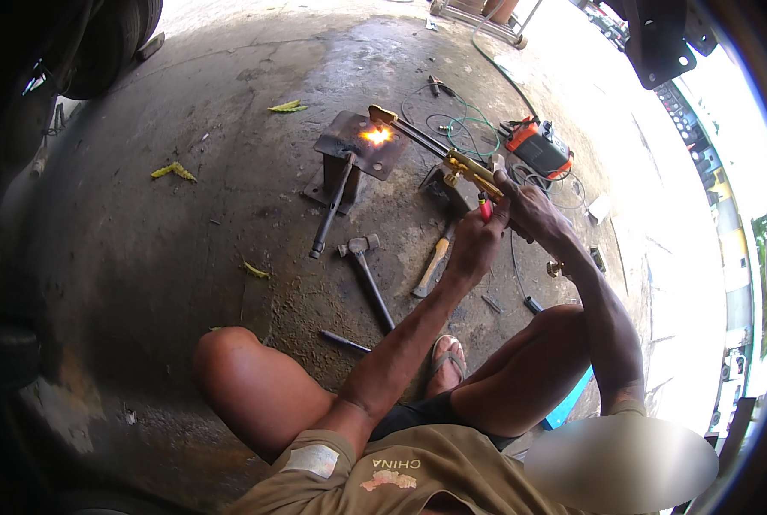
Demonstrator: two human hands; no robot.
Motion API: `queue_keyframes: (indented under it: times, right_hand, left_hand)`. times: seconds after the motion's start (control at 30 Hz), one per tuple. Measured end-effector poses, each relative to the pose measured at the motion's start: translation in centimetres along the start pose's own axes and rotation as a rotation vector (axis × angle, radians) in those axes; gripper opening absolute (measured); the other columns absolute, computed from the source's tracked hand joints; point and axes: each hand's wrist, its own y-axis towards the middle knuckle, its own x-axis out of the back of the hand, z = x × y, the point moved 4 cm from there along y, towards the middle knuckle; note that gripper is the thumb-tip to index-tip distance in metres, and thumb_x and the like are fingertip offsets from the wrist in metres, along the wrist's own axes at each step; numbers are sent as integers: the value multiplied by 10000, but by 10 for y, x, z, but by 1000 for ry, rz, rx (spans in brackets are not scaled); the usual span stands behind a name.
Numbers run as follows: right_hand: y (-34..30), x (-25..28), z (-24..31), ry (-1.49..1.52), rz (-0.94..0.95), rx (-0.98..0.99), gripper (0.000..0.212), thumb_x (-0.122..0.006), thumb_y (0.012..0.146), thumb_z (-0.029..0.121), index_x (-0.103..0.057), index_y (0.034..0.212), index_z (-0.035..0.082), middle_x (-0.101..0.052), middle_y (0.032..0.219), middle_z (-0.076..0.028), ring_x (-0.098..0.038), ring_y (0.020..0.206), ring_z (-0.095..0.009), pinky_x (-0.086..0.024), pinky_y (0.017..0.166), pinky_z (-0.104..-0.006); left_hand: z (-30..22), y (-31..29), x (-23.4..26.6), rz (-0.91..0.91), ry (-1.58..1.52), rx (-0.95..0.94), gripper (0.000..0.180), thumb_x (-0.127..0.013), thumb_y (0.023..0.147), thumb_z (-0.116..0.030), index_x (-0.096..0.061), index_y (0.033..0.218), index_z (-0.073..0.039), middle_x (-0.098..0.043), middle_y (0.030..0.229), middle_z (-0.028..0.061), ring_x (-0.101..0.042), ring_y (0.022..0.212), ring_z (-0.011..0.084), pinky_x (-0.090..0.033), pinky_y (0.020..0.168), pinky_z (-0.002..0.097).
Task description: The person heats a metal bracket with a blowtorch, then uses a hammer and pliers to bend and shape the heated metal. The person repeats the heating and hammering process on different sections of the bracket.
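The right hand (529, 209) grips the brass, long-tubed gas torch (456, 162); the left hand (478, 245) is closed on a small red object (485, 209). The orange-white flame (377, 136) is lit near the far edge of the rusty, flat steel plate (367, 157); cut-through cannot be determined.

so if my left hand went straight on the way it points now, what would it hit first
Most likely your right hand, which is at the rear of the brass torch. Your left hand sits so close that, with depth unclear, they may already touch.
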Motion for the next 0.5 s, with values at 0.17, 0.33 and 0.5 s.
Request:
queue_keyframes:
  times: [0.17,0.33,0.5]
  right_hand:
    - [-3,1,-2,3,15,2,895,-336,898,849,-686,801,31,-530,585,-17,-487,506,-112,-376,470,-316]
    - [-8,6,-3,28,22,9,886,-348,890,854,-681,802,38,-523,583,-3,-476,504,-100,-367,472,-311]
    - [-6,1,4,20,-2,-23,871,-349,898,846,-668,794,42,-485,572,9,-452,497,-100,-352,463,-312]
  left_hand:
    - [-13,-7,-3,6,44,-1,591,-500,1036,-501,-636,824,34,-582,613,35,-483,602,101,-391,540,376]
    - [-10,-7,-3,23,134,35,606,-498,1034,-510,-626,814,41,-562,596,44,-462,595,96,-377,528,375]
    - [-7,-3,3,48,72,50,601,-493,1034,-517,-646,840,31,-568,631,20,-460,603,92,-375,535,359]
